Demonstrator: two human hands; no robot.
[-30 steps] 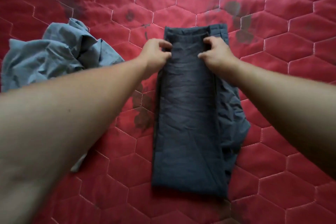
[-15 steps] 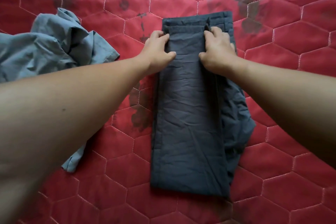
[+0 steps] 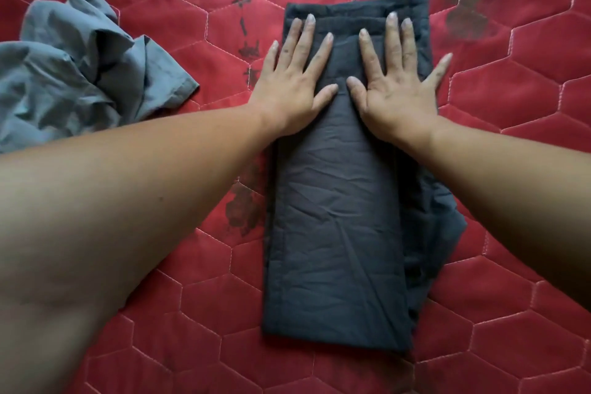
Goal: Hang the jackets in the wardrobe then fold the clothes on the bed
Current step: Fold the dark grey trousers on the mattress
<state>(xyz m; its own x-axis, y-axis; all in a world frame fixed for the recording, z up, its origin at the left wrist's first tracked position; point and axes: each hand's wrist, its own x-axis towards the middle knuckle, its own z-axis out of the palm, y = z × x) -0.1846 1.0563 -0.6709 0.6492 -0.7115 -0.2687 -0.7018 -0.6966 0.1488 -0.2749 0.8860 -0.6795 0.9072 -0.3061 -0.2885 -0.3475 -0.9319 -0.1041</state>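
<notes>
On the red bed (image 3: 479,345), dark folded garment (image 3: 335,233) lies as a long strip, its long axis running away from the person. Left hand (image 3: 292,89) and right hand (image 3: 395,96) press flat on its far end, fingers straight and spread, gripping nothing. Neither hand is nearer. Crumpled grey shirt (image 3: 80,73) lies apart, to the left.

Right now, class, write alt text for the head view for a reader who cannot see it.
A left hand and right hand press flat, fingers spread, on the far end of a folded dark garment on a red quilted bedspread. A crumpled grey-blue garment lies to the left.
</notes>
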